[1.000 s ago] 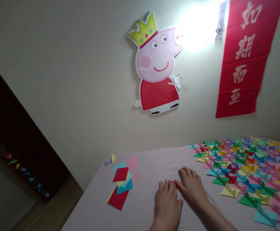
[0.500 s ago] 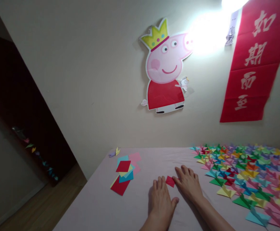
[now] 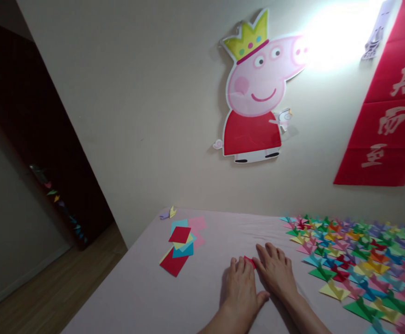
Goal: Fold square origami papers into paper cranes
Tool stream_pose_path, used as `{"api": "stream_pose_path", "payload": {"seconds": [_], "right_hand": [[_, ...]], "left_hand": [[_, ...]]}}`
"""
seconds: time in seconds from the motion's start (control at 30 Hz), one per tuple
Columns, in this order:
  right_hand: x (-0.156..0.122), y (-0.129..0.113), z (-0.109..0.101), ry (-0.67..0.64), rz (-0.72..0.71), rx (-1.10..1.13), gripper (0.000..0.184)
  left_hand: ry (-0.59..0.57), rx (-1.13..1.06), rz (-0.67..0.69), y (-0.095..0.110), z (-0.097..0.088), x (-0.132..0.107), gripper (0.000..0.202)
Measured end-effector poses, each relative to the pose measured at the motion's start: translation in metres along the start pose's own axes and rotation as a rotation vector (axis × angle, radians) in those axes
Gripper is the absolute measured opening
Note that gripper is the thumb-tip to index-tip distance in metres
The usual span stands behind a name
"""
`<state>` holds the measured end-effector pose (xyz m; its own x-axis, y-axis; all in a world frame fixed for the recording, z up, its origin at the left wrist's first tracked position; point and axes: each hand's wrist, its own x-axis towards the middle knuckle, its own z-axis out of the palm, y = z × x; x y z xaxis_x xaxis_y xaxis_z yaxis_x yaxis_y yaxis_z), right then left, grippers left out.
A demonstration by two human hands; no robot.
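A small folded piece of red paper (image 3: 249, 262) lies on the pink-covered table between my two hands, mostly hidden by fingers. My left hand (image 3: 240, 286) rests palm down, its fingertips over the paper's left part and its thumb stretched to the right. My right hand (image 3: 276, 270) also lies palm down, fingers spread, with the thumb side at the paper's right edge. Neither hand is closed around the paper. To the left is a loose pile of square paper sheets, with a dark red sheet (image 3: 179, 234) on top and a blue sheet (image 3: 183, 251) below it.
Many folded paper cranes (image 3: 357, 266) in mixed colours stand in rows on the table's right. Two small cranes (image 3: 168, 213) sit at the far left corner. Behind the table, the wall carries a cartoon pig cutout (image 3: 253, 134) and a red banner (image 3: 376, 139).
My left hand has slid right and its fingers now cover more of the red paper. The right hand stays close beside it. The camera view has tilted and shifted slightly.
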<state>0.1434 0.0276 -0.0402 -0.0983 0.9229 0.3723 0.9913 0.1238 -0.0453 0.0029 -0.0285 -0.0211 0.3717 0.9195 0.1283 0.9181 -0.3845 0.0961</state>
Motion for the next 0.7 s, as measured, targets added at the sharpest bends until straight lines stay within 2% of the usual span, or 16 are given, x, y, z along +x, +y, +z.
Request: {"api": "stream_pose_path", "payload": {"seconds": [0.23, 0.47, 0.6, 0.7], "right_hand": [[-0.001, 0.006, 0.009, -0.008, -0.006, 0.002, 0.038], [0.001, 0.017, 0.016, -0.012, 0.031, 0.117, 0.042], [0.0, 0.012, 0.017, 0.001, 0.058, 0.123, 0.044], [-0.003, 0.002, 0.016, 0.007, 0.031, 0.08, 0.055]], "left_hand": [[0.031, 0.043, -0.043, -0.013, -0.002, -0.013, 0.072], [0.036, 0.016, -0.086, -0.013, 0.013, -0.015, 0.075], [0.071, 0.009, -0.089, -0.013, 0.022, -0.016, 0.074], [0.08, 0.014, -0.091, -0.013, 0.023, -0.017, 0.072]]}}
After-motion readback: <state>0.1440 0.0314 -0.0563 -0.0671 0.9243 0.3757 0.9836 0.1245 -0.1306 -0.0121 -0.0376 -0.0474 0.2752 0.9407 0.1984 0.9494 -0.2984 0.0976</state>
